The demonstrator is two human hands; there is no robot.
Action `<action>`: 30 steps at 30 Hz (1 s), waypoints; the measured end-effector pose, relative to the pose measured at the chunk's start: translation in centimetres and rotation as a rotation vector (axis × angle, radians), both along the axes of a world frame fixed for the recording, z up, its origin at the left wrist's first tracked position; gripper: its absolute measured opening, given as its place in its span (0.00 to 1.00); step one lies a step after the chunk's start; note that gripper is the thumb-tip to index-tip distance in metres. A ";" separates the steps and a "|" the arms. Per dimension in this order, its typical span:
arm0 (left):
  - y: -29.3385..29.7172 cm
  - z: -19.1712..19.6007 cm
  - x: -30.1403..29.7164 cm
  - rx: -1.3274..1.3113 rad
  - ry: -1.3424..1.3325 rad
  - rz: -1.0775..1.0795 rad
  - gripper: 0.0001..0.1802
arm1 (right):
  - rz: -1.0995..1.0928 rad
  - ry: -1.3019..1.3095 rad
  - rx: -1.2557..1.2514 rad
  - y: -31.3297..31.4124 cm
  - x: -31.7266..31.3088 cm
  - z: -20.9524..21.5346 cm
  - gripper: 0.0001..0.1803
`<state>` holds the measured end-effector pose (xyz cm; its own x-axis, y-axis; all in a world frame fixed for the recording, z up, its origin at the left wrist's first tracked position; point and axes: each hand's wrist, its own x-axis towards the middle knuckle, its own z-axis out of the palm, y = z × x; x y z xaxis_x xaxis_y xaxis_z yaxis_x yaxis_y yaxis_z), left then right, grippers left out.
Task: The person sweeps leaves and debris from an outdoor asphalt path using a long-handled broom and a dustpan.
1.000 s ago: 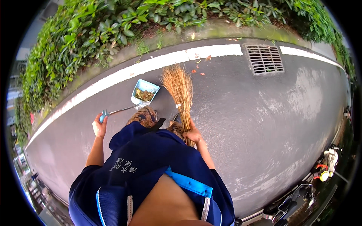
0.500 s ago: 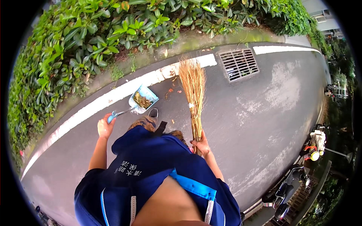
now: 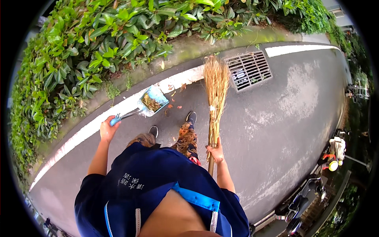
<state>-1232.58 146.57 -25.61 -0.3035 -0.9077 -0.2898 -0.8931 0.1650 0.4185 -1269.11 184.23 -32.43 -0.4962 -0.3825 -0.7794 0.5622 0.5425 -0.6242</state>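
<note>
My left hand (image 3: 107, 128) is closed round the blue handle of a dustpan (image 3: 158, 96). Brown and yellowish leaves (image 3: 151, 103) lie inside its light blue pan, which is by the white line along the kerb. On the right, my right hand (image 3: 216, 151) grips the stick of a straw broom (image 3: 216, 83). The broom's bristles fan out away from me, their tips near the white line and just left of the drain grate. A few loose dead leaves (image 3: 182, 87) are scattered on the asphalt between the dustpan and the broom.
A metal drain grate (image 3: 250, 71) is set in the road by the kerb (image 3: 189, 49). Beyond the kerb grows a dense green hedge (image 3: 130, 31). Parked scooters (image 3: 302, 201) stand along the right edge. My shoes (image 3: 191, 117) are on the asphalt below the dustpan and broom.
The broom has moved right, its bristle tips now closer to the grate. The dustpan stays in my left hand, near the white line. My right foot has come into view.
</note>
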 end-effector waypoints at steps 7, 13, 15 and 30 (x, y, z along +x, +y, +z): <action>-0.1 -1.8 -7.0 -0.026 -0.082 0.112 0.19 | 0.288 0.146 -0.150 -11.4 -18.2 -3.3 0.55; -0.5 -2.1 -11.7 -0.053 -0.170 0.061 0.17 | 0.571 0.165 0.075 -23.0 -28.2 -7.8 0.58; -0.8 -2.3 -12.0 -0.062 -0.198 0.036 0.17 | 0.933 0.389 0.421 -23.7 -29.2 -7.4 0.61; -1.3 -3.3 -12.7 -0.099 -0.231 -0.021 0.16 | 0.837 0.102 0.491 -3.1 -23.7 8.8 0.59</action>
